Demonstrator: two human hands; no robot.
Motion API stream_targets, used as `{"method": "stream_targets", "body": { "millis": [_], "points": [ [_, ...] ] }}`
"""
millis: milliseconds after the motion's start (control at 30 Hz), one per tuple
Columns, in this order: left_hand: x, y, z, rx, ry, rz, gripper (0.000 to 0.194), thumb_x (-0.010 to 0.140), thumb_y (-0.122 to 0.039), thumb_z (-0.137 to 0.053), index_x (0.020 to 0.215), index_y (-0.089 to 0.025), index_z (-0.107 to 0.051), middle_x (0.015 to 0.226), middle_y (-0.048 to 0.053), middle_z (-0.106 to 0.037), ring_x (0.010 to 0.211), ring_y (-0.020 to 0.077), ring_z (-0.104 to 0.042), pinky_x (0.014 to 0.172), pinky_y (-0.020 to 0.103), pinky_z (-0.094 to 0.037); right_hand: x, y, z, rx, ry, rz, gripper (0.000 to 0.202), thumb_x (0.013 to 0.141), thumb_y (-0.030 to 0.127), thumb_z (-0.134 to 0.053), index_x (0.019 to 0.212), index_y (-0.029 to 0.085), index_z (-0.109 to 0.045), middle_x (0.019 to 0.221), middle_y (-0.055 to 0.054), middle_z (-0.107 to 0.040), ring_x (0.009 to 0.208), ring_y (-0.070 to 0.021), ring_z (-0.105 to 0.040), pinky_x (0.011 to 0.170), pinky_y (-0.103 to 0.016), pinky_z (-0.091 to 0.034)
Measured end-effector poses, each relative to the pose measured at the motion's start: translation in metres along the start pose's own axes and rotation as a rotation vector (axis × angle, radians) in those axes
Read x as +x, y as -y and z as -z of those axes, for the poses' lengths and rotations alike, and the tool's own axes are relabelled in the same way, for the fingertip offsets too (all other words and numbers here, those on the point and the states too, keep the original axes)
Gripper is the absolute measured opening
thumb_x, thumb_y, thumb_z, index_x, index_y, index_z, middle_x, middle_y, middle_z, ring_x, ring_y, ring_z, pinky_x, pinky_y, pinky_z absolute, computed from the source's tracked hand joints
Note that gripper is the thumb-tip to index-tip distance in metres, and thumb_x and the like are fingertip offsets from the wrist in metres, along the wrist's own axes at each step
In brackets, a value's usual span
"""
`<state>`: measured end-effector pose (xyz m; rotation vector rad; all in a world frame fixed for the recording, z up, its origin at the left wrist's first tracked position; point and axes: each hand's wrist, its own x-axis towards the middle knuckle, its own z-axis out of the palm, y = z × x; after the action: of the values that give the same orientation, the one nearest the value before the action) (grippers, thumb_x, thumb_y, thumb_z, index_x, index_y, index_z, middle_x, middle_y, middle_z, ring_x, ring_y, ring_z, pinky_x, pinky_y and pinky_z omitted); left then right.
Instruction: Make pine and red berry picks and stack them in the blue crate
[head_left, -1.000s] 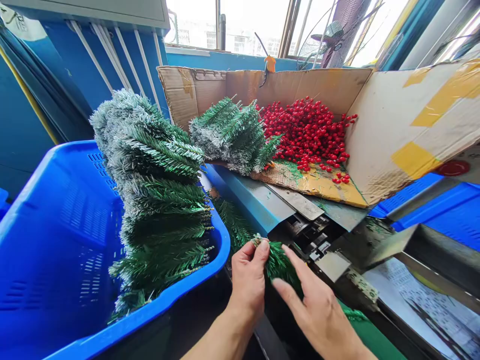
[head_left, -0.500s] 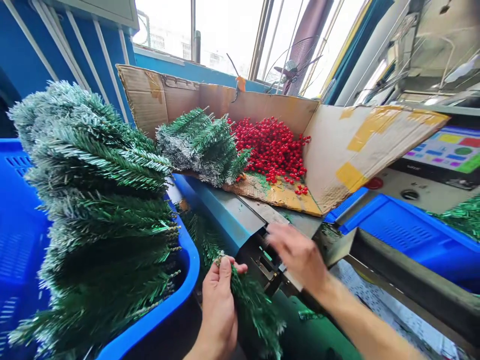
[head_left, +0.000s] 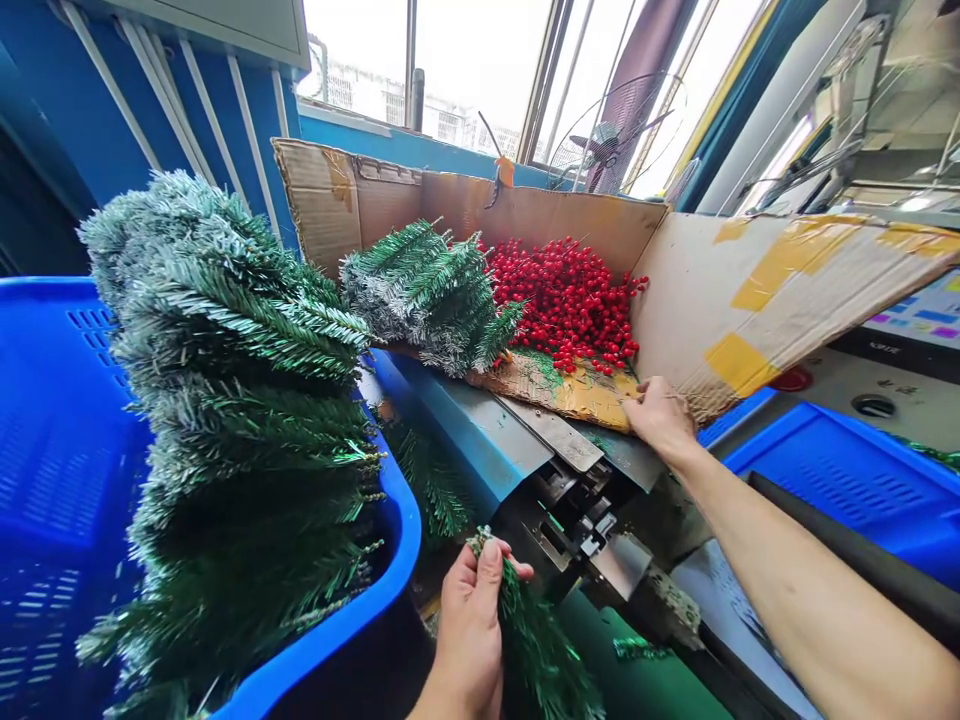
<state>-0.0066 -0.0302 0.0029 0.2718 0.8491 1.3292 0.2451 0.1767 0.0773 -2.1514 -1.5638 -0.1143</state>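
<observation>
My left hand (head_left: 476, 610) is closed around the stem end of a green artificial pine sprig (head_left: 544, 640), which hangs down to the right. My right hand (head_left: 664, 415) is at the front right corner of an open cardboard box (head_left: 555, 395). Its fingers are bent together at the box floor, and whatever they pinch is hidden. Just behind them lies a heap of red artificial berries (head_left: 570, 305). A bunch of frosted pine sprigs (head_left: 427, 295) rests in the left of the box. Between my hands is a metal machine head (head_left: 592, 530).
On the left, a blue plastic basket (head_left: 409, 530) holds a tall stack of frosted pine branches (head_left: 247, 400). Another blue basket (head_left: 847, 490) stands at the right, near a control panel (head_left: 892, 375). A fan (head_left: 600, 145) is by the window.
My right hand has moved from the machine up and right to the box's front corner. My left hand still holds the pine sprig. The whole view has shifted slightly.
</observation>
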Motion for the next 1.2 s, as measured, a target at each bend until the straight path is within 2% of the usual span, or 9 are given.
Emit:
{"method": "stream_targets", "body": {
  "millis": [133, 200, 300, 433, 633, 800, 933, 1067, 1200],
  "points": [
    [0.000, -0.001, -0.009, -0.021, -0.012, -0.009, 0.037, 0.075, -0.047, -0.072, 0.089, -0.016, -0.059, 0.070, 0.002, -0.068, 0.058, 0.0087, -0.056, 0.055, 0.019, -0.044, -0.070, 0.008, 0.014, 0.174, 0.042, 0.051, 0.033, 0.082, 0.023, -0.047, 0.108, 0.014, -0.065, 0.099, -0.011, -0.068, 0.092, -0.0238, -0.064, 0.082, -0.034, -0.049],
    [0.002, 0.000, -0.015, -0.038, -0.002, -0.062, 0.034, 0.076, -0.044, -0.071, 0.088, -0.015, -0.060, 0.073, 0.003, -0.068, 0.059, 0.0077, -0.055, 0.056, 0.018, -0.044, -0.121, 0.018, 0.017, 0.307, 0.120, 0.154, 0.029, 0.084, 0.032, -0.051, 0.106, 0.020, -0.066, 0.097, -0.004, -0.069, 0.085, -0.0191, -0.065, 0.078, -0.028, -0.051],
    [0.005, 0.002, -0.022, -0.122, 0.040, -0.119, 0.029, 0.076, -0.040, -0.072, 0.085, -0.014, -0.061, 0.075, 0.003, -0.068, 0.062, 0.0092, -0.059, 0.061, 0.020, -0.046, -0.194, 0.035, 0.019, 0.612, 0.213, 0.371, 0.026, 0.089, 0.039, -0.054, 0.104, 0.023, -0.067, 0.096, -0.002, -0.068, 0.080, -0.0178, -0.064, 0.070, -0.027, -0.052],
    [0.001, 0.005, -0.025, -0.229, 0.049, -0.156, 0.027, 0.073, -0.037, -0.075, 0.083, -0.015, -0.062, 0.075, 0.003, -0.068, 0.070, 0.0125, -0.063, 0.069, 0.024, -0.048, -0.247, 0.051, 0.013, 0.711, 0.120, 0.558, 0.022, 0.095, 0.027, -0.049, 0.109, 0.024, -0.065, 0.105, -0.002, -0.064, 0.094, -0.0160, -0.062, 0.085, -0.027, -0.050],
    [-0.010, 0.008, -0.022, -0.229, 0.017, -0.159, 0.027, 0.072, -0.037, -0.076, 0.083, -0.015, -0.065, 0.083, 0.004, -0.069, 0.073, 0.0110, -0.061, 0.074, 0.024, -0.047, -0.272, 0.049, 0.000, 0.579, -0.031, 0.603, 0.025, 0.098, 0.024, -0.044, 0.112, 0.017, -0.063, 0.108, -0.008, -0.060, 0.098, -0.0189, -0.060, 0.086, -0.032, -0.051],
    [-0.016, 0.010, -0.022, -0.220, 0.001, -0.102, 0.028, 0.071, -0.038, -0.077, 0.081, -0.013, -0.070, 0.089, 0.005, -0.070, 0.074, 0.0089, -0.057, 0.072, 0.019, -0.045, -0.291, 0.040, -0.002, 0.432, -0.038, 0.705, 0.039, 0.100, 0.031, -0.040, 0.133, 0.012, -0.048, 0.130, -0.016, -0.050, 0.117, -0.0263, -0.052, 0.093, -0.040, -0.050],
    [-0.022, 0.019, -0.026, -0.305, 0.015, -0.013, 0.030, 0.068, -0.038, -0.080, 0.084, -0.014, -0.070, 0.093, 0.006, -0.071, 0.069, 0.0086, -0.057, 0.069, 0.020, -0.046, -0.291, 0.030, -0.002, 0.379, -0.073, 0.730, 0.030, 0.099, 0.023, -0.042, 0.126, 0.015, -0.054, 0.117, -0.013, -0.058, 0.104, -0.0223, -0.059, 0.085, -0.034, -0.053],
    [-0.028, 0.028, -0.033, -0.361, -0.054, -0.036, 0.040, 0.072, -0.049, -0.073, 0.091, -0.014, -0.069, 0.102, 0.009, -0.070, 0.084, 0.0136, -0.062, 0.079, 0.024, -0.047, -0.279, 0.025, 0.007, 0.395, -0.002, 0.799, 0.026, 0.098, 0.016, -0.041, 0.117, 0.015, -0.059, 0.106, -0.009, -0.060, 0.092, -0.0179, -0.061, 0.076, -0.027, -0.053],
    [-0.032, 0.031, -0.038, -0.311, -0.052, -0.038, 0.044, 0.074, -0.058, -0.066, 0.077, -0.014, -0.066, 0.090, 0.008, -0.071, 0.075, 0.0143, -0.062, 0.075, 0.026, -0.048, -0.273, 0.026, 0.020, 0.410, 0.047, 0.840, 0.027, 0.097, 0.013, -0.042, 0.116, 0.016, -0.061, 0.102, -0.008, -0.060, 0.089, -0.0164, -0.060, 0.074, -0.025, -0.052]
  ]
}}
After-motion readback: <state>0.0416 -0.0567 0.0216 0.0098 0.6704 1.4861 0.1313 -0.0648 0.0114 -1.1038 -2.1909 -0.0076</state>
